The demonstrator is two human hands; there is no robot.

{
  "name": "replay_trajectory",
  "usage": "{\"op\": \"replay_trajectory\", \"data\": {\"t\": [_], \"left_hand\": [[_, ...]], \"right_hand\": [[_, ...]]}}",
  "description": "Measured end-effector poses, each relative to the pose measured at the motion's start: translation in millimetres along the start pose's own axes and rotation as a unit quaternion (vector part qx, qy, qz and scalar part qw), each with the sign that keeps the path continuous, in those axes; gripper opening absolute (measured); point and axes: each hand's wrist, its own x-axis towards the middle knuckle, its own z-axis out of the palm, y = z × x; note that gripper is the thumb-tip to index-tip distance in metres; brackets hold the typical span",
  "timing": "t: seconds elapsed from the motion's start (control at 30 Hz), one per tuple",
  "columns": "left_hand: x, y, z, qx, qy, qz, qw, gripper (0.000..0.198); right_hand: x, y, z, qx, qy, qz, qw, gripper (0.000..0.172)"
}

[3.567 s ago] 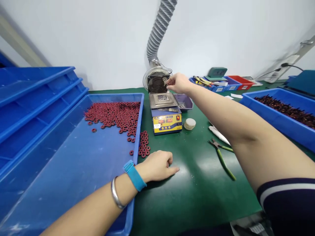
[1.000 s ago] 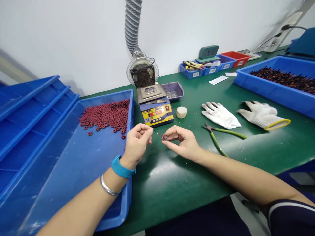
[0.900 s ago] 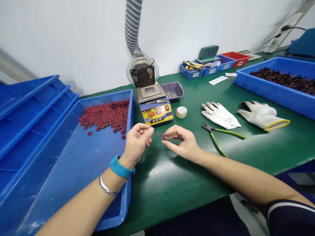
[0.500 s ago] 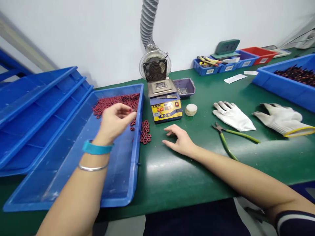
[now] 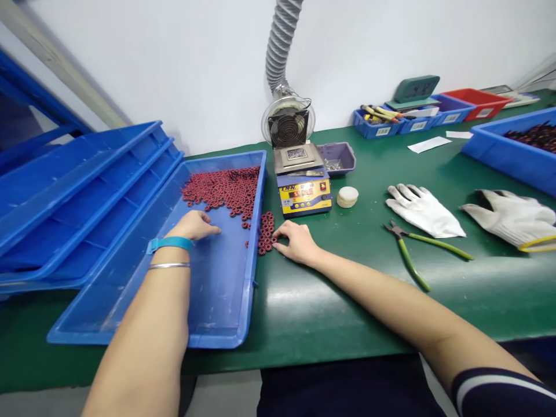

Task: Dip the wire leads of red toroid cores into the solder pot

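Small red-and-black wire-wound rings (image 5: 226, 188) lie heaped at the far end of a long blue tray (image 5: 212, 295). More wound rings (image 5: 266, 231) sit in a patch on the green table, just outside the tray's right wall. My left hand (image 5: 196, 226) is low inside the tray, over its bare floor, thumb stretched out and apart from the curled fingers; I see nothing in it. At the right edge of the table patch, my right hand (image 5: 299, 242) has thumb and forefinger around a wound ring.
Behind the patch stands a yellow-and-blue solder pot (image 5: 305, 194) under a grey hose (image 5: 283, 46). A round white pad (image 5: 347, 197), green-handled cutters (image 5: 408, 249) and white gloves (image 5: 425, 208) lie to the right. Stacked blue trays (image 5: 87, 197) stand left.
My left hand has dropped down into the tray, away from its right wall. My right hand has moved left to the rings on the table. The view has shifted slightly.
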Motion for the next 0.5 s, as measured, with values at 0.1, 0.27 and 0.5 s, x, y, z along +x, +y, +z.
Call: {"op": "replay_trajectory", "data": {"t": [0.1, 0.27, 0.5], "left_hand": [[-4, 24, -7.7, -0.027, 0.082, 0.021, 0.996, 0.025], [-45, 85, 16.8, -0.257, 0.007, 0.142, 0.956, 0.020], [-96, 119, 57.4, -0.242, -0.133, 0.251, 0.928, 0.038]], "right_hand": [[-2, 3, -5, 0.153, 0.032, 0.021, 0.987, 0.011], [-2, -2, -41, 0.474, 0.013, 0.095, 0.875, 0.030], [-10, -19, -70, 0.490, 0.049, 0.033, 0.870, 0.034]]}}
